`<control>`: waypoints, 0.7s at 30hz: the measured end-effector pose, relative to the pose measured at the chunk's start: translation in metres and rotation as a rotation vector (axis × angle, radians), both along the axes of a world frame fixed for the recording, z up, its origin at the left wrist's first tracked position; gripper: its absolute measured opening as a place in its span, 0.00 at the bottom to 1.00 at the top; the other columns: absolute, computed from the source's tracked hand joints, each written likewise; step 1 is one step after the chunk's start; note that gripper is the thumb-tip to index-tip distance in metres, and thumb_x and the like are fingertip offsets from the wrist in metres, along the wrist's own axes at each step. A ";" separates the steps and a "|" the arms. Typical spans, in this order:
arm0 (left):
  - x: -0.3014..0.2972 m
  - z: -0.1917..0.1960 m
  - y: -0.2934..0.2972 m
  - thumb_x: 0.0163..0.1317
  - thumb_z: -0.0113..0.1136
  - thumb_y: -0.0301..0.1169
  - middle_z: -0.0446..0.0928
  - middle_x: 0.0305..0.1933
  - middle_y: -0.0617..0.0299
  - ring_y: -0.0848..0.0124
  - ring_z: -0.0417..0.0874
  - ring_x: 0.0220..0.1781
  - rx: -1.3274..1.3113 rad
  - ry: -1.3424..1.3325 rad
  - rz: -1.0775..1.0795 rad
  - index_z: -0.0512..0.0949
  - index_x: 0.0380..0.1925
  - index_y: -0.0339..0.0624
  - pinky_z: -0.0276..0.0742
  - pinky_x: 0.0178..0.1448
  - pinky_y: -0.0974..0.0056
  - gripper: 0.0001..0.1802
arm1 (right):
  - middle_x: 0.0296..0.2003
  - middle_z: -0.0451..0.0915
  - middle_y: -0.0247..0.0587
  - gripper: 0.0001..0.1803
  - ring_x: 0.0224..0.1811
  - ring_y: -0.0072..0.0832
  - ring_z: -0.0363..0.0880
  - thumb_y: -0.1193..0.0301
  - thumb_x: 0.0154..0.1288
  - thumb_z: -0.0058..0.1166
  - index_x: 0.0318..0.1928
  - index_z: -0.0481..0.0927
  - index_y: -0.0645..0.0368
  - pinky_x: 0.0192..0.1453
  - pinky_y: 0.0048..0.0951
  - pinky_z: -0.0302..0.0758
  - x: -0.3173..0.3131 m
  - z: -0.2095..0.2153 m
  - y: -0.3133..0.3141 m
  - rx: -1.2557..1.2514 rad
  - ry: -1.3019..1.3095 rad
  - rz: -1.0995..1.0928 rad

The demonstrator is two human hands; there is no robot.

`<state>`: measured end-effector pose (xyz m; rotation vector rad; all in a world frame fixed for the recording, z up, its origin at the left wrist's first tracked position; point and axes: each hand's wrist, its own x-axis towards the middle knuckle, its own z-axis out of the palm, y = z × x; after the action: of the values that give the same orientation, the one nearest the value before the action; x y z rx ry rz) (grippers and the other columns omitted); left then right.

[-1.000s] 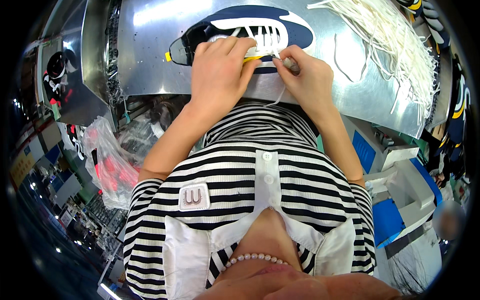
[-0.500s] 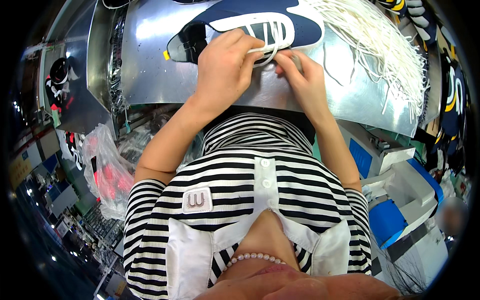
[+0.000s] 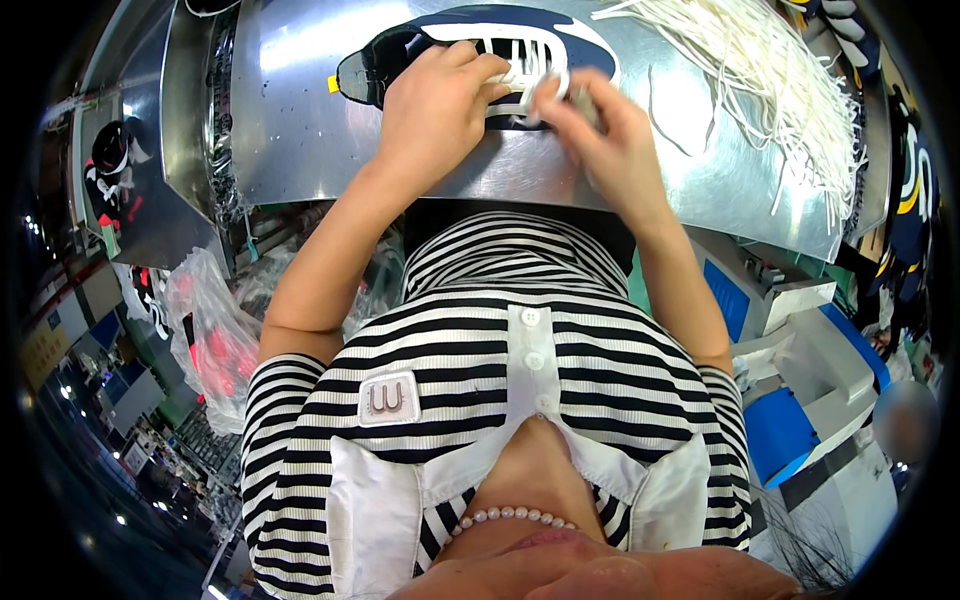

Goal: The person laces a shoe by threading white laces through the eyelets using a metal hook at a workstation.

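Note:
A navy shoe upper (image 3: 595, 52) with white trim and a black lining lies on its side on the metal table, its toe to the right. White shoelace (image 3: 530, 55) crosses its eyelets in several rows. My left hand (image 3: 440, 105) is closed over the near side of the shoe's opening, thumb and forefinger pinching at the lace. At the near edge of the lacing, my right hand (image 3: 605, 125) is closed on a loop of the lace; its fingertips are blurred by motion. Both palms hide part of the upper.
A large bundle of white laces (image 3: 755, 90) spreads over the table's right side, with a thin dark cord (image 3: 655, 110) beside it. The metal tabletop (image 3: 300, 150) ends just before my body. Plastic bags (image 3: 205, 335) hang lower left; a blue and grey machine (image 3: 800, 390) stands lower right.
My right hand has moved slightly up and turned, drawing the lace loop closer against the eyelets. The shoe upper has shifted a little left in view, and my left hand with it.

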<state>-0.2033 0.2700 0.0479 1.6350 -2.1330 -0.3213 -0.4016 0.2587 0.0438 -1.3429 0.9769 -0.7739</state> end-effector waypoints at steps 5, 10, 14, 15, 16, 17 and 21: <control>0.005 -0.001 -0.007 0.65 0.59 0.32 0.80 0.38 0.58 0.57 0.79 0.42 0.114 0.098 -0.040 0.82 0.43 0.41 0.74 0.47 0.58 0.10 | 0.29 0.83 0.33 0.07 0.28 0.14 0.75 0.75 0.65 0.61 0.43 0.82 0.61 0.32 0.19 0.71 0.010 -0.020 -0.029 -0.304 0.032 -0.176; 0.009 -0.002 -0.011 0.62 0.65 0.36 0.82 0.39 0.59 0.60 0.80 0.42 0.184 0.202 -0.034 0.82 0.42 0.39 0.74 0.49 0.61 0.13 | 0.33 0.83 0.39 0.07 0.29 0.25 0.81 0.75 0.63 0.62 0.41 0.81 0.62 0.35 0.24 0.76 0.017 -0.023 -0.035 -0.476 0.126 -0.191; 0.002 -0.003 -0.010 0.56 0.71 0.38 0.83 0.39 0.60 0.60 0.80 0.41 0.121 0.145 0.010 0.83 0.41 0.40 0.75 0.47 0.61 0.17 | 0.34 0.84 0.41 0.09 0.31 0.29 0.84 0.75 0.63 0.62 0.43 0.80 0.62 0.37 0.26 0.79 0.016 -0.027 -0.036 -0.456 0.114 -0.200; 0.001 -0.002 -0.009 0.55 0.72 0.39 0.83 0.39 0.61 0.61 0.80 0.41 0.105 0.126 0.033 0.83 0.41 0.40 0.75 0.47 0.61 0.17 | 0.35 0.84 0.42 0.10 0.32 0.29 0.84 0.75 0.64 0.62 0.45 0.79 0.62 0.38 0.27 0.79 0.016 -0.027 -0.037 -0.442 0.121 -0.197; -0.001 -0.002 -0.009 0.55 0.72 0.39 0.83 0.39 0.61 0.61 0.81 0.41 0.096 0.120 0.031 0.83 0.40 0.40 0.76 0.47 0.61 0.17 | 0.35 0.84 0.43 0.11 0.33 0.30 0.85 0.74 0.64 0.62 0.46 0.78 0.61 0.38 0.28 0.79 0.016 -0.028 -0.036 -0.443 0.111 -0.226; -0.001 -0.001 -0.009 0.55 0.71 0.39 0.83 0.40 0.61 0.61 0.81 0.41 0.083 0.114 0.031 0.83 0.40 0.41 0.76 0.47 0.60 0.17 | 0.35 0.84 0.44 0.12 0.33 0.31 0.85 0.74 0.65 0.61 0.47 0.77 0.61 0.38 0.28 0.79 0.016 -0.027 -0.033 -0.446 0.099 -0.254; -0.003 0.000 -0.009 0.55 0.71 0.39 0.83 0.40 0.61 0.59 0.81 0.41 0.104 0.059 0.036 0.83 0.38 0.42 0.76 0.47 0.59 0.16 | 0.34 0.84 0.46 0.14 0.34 0.34 0.86 0.72 0.67 0.60 0.49 0.74 0.61 0.39 0.30 0.79 -0.003 -0.014 -0.003 -0.299 0.148 -0.230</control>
<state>-0.2063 0.2611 0.0482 1.6978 -2.0718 -0.4710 -0.4047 0.2561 0.0293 -1.5793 1.1811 -1.0379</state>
